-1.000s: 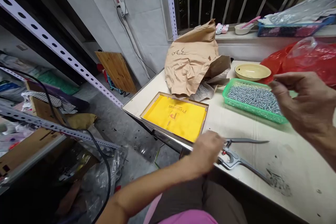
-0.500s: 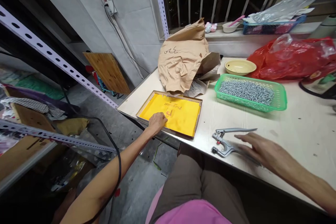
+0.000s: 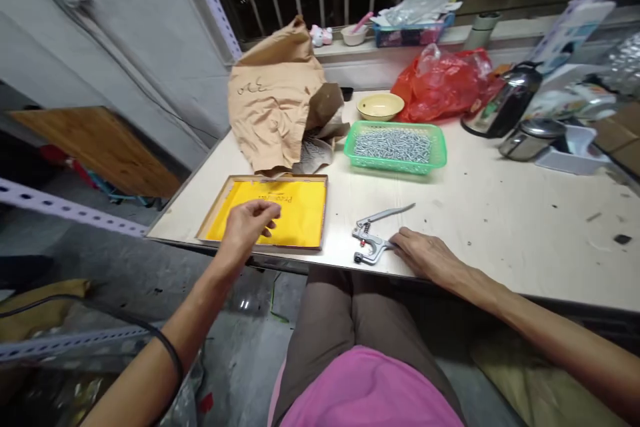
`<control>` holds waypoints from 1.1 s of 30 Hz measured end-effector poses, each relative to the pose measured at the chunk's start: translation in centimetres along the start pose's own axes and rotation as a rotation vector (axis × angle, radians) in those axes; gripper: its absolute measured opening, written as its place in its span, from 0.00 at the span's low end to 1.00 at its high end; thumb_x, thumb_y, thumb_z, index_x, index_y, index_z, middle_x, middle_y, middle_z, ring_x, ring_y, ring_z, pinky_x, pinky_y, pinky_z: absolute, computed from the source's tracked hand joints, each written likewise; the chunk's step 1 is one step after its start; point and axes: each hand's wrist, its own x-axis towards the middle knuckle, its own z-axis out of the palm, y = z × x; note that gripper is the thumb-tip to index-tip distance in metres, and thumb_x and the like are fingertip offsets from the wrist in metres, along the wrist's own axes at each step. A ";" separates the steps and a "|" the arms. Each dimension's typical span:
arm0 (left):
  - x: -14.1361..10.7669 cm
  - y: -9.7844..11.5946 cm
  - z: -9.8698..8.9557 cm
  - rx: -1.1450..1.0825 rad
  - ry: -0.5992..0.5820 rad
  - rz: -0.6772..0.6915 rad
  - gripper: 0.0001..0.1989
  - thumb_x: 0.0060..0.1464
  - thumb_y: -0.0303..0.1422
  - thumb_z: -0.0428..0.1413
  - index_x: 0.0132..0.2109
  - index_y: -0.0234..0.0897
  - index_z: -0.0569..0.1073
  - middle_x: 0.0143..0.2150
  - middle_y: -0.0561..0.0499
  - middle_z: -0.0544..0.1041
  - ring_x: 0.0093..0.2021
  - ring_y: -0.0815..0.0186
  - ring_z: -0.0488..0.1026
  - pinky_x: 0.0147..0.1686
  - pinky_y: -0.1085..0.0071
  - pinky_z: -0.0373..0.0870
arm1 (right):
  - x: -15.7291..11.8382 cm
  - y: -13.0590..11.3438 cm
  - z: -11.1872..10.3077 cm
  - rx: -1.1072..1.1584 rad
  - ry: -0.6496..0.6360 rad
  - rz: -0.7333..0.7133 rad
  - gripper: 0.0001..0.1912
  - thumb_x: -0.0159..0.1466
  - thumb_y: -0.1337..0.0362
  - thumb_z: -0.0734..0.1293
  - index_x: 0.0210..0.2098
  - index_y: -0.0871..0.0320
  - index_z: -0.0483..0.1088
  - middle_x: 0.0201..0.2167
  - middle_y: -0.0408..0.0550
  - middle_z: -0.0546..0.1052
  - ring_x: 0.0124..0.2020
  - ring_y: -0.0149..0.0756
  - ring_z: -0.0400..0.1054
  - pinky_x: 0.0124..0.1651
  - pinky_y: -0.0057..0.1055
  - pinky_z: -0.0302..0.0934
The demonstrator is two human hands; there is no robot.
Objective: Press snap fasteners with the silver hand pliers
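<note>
My left hand (image 3: 250, 230) is over a yellow printed sheet (image 3: 300, 217), its thumb and fingers bent together in a pinch. Anything between those fingertips is too small or hidden to make out. The sheet lies flat in a shallow cardboard tray (image 3: 325, 213) at the table's front edge. To the right, my right hand (image 3: 425, 255) is closed over the lower handle of grey metal snap-fastener pliers (image 3: 373, 238). These pliers lie on the table with their jaws toward the tray and their upper handle spread away.
Behind the pliers stands a green plastic basket (image 3: 353, 159) of small metal pieces. A crumpled brown paper bag (image 3: 273, 103) sits behind the tray. A cream bowl (image 3: 380, 107), red plastic bag (image 3: 440, 87), kettle (image 3: 515, 97) and metal pot (image 3: 533, 140) line the back.
My left hand has lifted from the yellow sheet, fingers pinched. My right hand has come down from hovering and closed on the pliers' lower handle. The view has turned right.
</note>
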 end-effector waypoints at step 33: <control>-4.8 -0.5 16.5 0.255 -0.487 -0.157 0.14 0.50 0.42 0.55 0.26 0.35 0.71 0.12 0.58 0.64 0.12 0.76 0.57 0.15 0.78 0.51 | -0.1 1.7 0.0 -0.071 0.082 0.049 0.10 0.65 0.72 0.56 0.41 0.58 0.66 0.40 0.52 0.69 0.40 0.39 0.62 0.34 0.32 0.50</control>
